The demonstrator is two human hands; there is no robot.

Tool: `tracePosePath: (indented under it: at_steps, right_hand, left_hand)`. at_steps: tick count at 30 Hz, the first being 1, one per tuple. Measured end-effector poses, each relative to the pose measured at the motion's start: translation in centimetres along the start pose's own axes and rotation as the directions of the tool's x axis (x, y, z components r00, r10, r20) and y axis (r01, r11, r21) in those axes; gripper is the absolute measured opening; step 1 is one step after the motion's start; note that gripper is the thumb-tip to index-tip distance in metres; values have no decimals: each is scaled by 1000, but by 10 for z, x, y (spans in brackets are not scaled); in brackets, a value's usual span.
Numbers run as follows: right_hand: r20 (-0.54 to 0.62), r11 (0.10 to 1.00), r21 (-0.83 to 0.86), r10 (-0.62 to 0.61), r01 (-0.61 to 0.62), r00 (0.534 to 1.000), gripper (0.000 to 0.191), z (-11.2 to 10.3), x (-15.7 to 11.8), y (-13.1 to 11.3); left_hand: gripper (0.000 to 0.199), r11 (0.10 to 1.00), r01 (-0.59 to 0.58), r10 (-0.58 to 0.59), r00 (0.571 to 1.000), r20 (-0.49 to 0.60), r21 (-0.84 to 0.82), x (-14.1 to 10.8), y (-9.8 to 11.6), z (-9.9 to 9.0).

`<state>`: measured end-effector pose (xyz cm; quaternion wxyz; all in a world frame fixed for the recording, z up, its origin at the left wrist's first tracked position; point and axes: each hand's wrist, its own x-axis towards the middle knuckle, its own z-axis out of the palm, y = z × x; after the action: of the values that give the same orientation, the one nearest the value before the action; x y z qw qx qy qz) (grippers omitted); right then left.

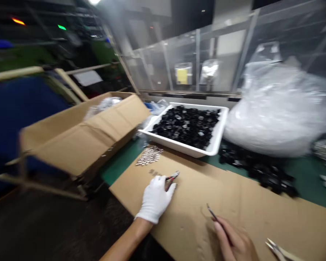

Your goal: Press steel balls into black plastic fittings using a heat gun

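Note:
My left hand (155,197), in a white glove, is closed round red-handled pliers (175,175), whose metal jaws point away over a flat cardboard sheet (195,188). Bare and nearer the lower right, my right hand (232,237) pinches a thin dark tool with a curved tip (210,209). Small shiny metal pieces (150,155) lie in a patch on the cardboard beyond the left hand. Another metal tool (277,250) with two pointed tips rests right of my right hand, partly cut off by the frame's edge.
Behind the cardboard stands a white tray (217,145) heaped with black parts (187,125). An open cardboard box (97,137) is at the left. A large clear plastic bag (274,108) sits at the right, with more black parts (260,170) before it on the green table (312,185).

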<state>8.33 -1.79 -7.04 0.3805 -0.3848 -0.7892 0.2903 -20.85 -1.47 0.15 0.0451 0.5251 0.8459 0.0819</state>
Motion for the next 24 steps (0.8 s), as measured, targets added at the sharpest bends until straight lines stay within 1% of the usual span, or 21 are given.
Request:
tracePosePath:
  at_steps: [2, 4, 6, 7, 9, 12, 14, 16, 19, 22, 24]
  right_hand:
    - [-21, 998, -30, 61, -62, 998, 30, -16, 6, -10]
    - [-71, 986, -80, 141, -147, 987, 31, -36, 9, -12]
    - [-151, 964, -124, 218, -237, 964, 30, -59, 4, -7]
    - [-198, 949, -141, 251, -281, 948, 29, -71, -3, -3]
    - [-292, 916, -168, 307, -365, 906, 30, -93, -20, 8]
    - [-413, 857, -196, 369, -477, 833, 32, -117, -50, 26]
    - [-472, 819, -210, 393, -534, 789, 35, -126, -70, 36]
    - [-511, 788, -218, 412, -577, 755, 39, -130, -86, 44]
    - [-542, 763, -210, 429, -611, 723, 43, -130, -102, 50]
    - [-536, 779, -190, 428, -598, 728, 43, -129, -106, 50]
    - [-509, 808, -170, 418, -564, 752, 38, -129, -107, 50]
  left_hand:
    - [22, 992, -35, 37, 999, 18, -123, -1, 12, 2]
    - [22, 966, -90, 107, 992, 59, -243, 1, 28, 7]
    - [22, 950, -152, 181, 980, 84, -273, 4, 51, 11]
    - [22, 949, -197, 224, 970, 89, -246, 6, 66, 13]
    - [21, 943, -305, 318, 944, 92, -132, 8, 101, 13]
    - [20, 904, -425, 419, 902, 101, 51, 12, 158, 13]
    - [20, 874, -474, 464, 879, 111, 104, 11, 194, 16]
    - [21, 861, -491, 477, 870, 123, 133, 8, 223, 23]
    - [23, 854, -490, 472, 871, 137, 173, 0, 253, 38]
    - [27, 862, -455, 437, 890, 127, 222, -7, 268, 49]
    - [27, 874, -414, 397, 910, 117, 253, -10, 275, 53]
